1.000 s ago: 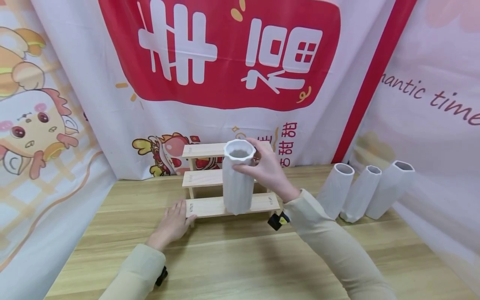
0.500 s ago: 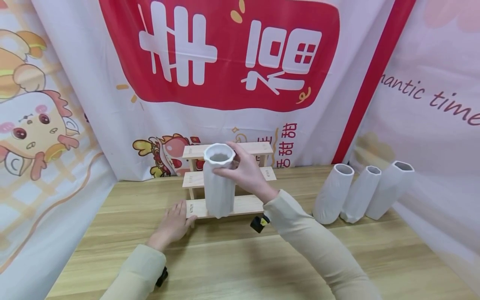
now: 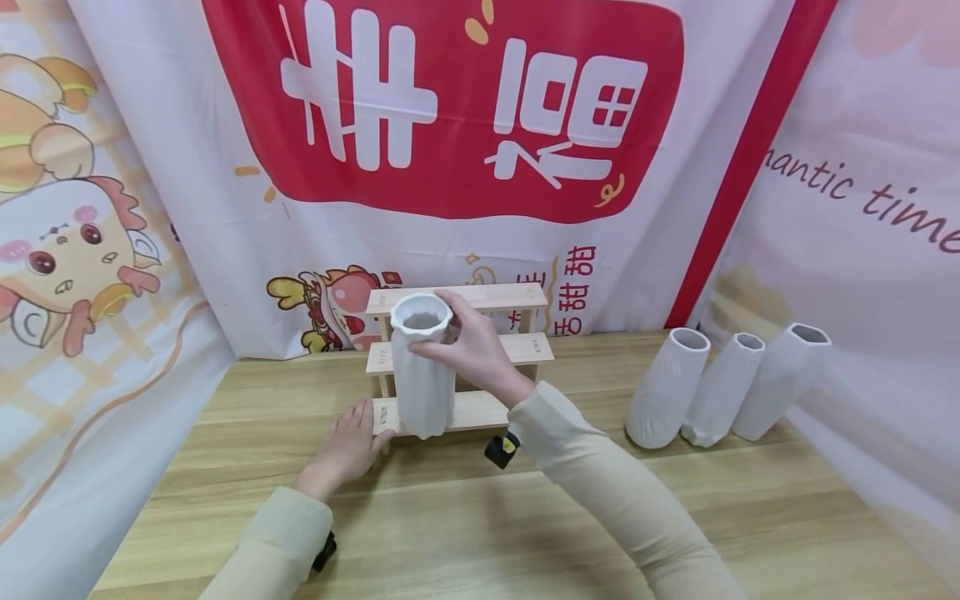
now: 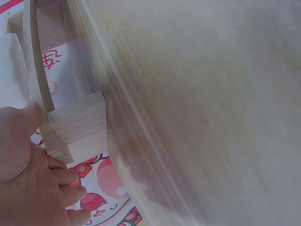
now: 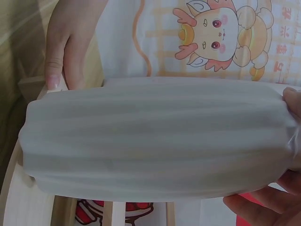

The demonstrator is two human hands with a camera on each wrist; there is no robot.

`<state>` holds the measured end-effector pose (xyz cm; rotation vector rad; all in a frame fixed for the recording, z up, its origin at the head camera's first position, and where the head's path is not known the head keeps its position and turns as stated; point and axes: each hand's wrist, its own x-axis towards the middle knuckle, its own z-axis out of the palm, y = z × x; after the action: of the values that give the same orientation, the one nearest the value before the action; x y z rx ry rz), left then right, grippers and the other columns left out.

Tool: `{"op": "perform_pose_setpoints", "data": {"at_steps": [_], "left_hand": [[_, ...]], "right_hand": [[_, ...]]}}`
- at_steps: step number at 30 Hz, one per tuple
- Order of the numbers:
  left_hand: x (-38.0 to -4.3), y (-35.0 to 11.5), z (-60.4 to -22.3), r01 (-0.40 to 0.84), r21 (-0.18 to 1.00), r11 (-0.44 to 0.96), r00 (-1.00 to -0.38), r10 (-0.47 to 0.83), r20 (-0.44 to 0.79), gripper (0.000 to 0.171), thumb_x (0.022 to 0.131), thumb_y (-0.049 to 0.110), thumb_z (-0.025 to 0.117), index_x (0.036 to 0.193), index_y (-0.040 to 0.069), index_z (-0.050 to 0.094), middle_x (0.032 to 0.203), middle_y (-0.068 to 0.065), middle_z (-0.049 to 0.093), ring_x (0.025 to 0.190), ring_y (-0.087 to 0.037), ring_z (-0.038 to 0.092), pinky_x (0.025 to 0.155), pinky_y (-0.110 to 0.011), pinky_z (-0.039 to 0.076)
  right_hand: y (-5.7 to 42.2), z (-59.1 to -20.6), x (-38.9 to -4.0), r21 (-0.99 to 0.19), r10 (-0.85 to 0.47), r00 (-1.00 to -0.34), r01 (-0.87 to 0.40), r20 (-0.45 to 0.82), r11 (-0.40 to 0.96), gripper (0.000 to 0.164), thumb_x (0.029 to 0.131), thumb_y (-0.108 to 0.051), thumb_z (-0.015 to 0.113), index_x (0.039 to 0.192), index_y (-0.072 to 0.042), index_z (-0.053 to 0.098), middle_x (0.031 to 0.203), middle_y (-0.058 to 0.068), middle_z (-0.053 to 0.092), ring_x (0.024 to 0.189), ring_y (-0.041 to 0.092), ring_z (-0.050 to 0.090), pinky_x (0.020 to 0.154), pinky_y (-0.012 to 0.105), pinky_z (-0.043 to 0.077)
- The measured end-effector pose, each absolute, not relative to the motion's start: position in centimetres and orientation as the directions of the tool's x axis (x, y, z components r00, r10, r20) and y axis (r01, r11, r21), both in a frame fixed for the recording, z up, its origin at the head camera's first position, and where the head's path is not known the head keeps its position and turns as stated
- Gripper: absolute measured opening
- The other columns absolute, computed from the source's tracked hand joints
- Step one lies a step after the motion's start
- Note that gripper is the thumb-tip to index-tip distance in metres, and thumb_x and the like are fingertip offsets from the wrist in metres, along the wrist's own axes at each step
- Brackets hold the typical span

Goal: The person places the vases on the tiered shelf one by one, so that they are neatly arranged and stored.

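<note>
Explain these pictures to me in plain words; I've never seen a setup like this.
There is no machine here: a person works with two bare hands. The wide view comes from a camera worn on the head, looking forward and down. The two close views come from cameras on the wrists, so things look turned in them.

The right hand holds a ribbed white vase near its rim, above or on the lowest board of a three-step wooden stand; I cannot tell whether it touches. The left hand holds that board's left end. Three more white vases stand at the right on the wood-grain table, with printed cloth behind.
</note>
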<state>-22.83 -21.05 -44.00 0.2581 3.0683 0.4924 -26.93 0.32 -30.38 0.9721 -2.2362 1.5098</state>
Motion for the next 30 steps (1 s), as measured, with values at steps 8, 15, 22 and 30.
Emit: {"op": "perform_pose_setpoints", "data": {"at_steps": [8, 15, 22, 30], "left_hand": [[-22.89, -21.07, -44.06, 0.159, 0.316, 0.935, -0.986, 0.168, 0.000, 0.068, 0.099, 0.032, 0.038, 0.139, -0.017, 0.010, 0.144, -0.034, 0.013, 0.131, -0.047, 0.013, 0.104, -0.059, 0.006], [-22.88, -21.03, -43.99, 0.157, 0.308, 0.938, -0.986, 0.165, -0.001, 0.068, 0.099, 0.032, 0.038, 0.139, -0.017, 0.012, 0.143, -0.034, 0.015, 0.131, -0.047, 0.014, 0.104, -0.059, 0.008], [-22.89, -20.98, -44.06, 0.162, 0.301, 0.940, -0.986, 0.169, 0.003, 0.068, 0.099, 0.032, 0.038, 0.138, -0.018, 0.013, 0.143, -0.035, 0.016, 0.130, -0.047, 0.015, 0.104, -0.059, 0.009], [-22.93, -21.01, -44.34, 0.152, 0.299, 0.942, -0.986, 0.163, -0.012, 0.069, 0.099, 0.034, 0.037, 0.139, -0.016, 0.011, 0.144, -0.033, 0.014, 0.131, -0.046, 0.014, 0.105, -0.058, 0.009]], "right_hand": [[-0.20, -30.78, -27.33, -0.707, -0.371, -0.742, -0.659, 0.558, 0.257, 0.069, 0.071, -0.017, 0.081, 0.130, -0.006, 0.047, 0.112, 0.006, 0.060, 0.098, 0.017, 0.058, 0.075, 0.025, 0.050], [-0.43, -31.01, -27.58, -0.702, -0.375, -0.746, -0.657, 0.550, 0.275, 0.069, 0.072, -0.020, 0.080, 0.131, -0.006, 0.046, 0.113, 0.006, 0.059, 0.099, 0.016, 0.057, 0.077, 0.026, 0.050], [-0.54, -30.89, -27.64, -0.708, -0.375, -0.761, -0.640, 0.530, 0.298, 0.069, 0.075, -0.021, 0.078, 0.133, -0.009, 0.043, 0.115, 0.005, 0.059, 0.101, 0.015, 0.056, 0.079, 0.027, 0.049], [-0.59, -30.98, -27.91, -0.724, -0.385, -0.783, -0.610, 0.488, 0.322, 0.072, 0.077, -0.023, 0.076, 0.137, -0.010, 0.039, 0.119, 0.006, 0.057, 0.108, 0.017, 0.054, 0.085, 0.031, 0.048]]}}
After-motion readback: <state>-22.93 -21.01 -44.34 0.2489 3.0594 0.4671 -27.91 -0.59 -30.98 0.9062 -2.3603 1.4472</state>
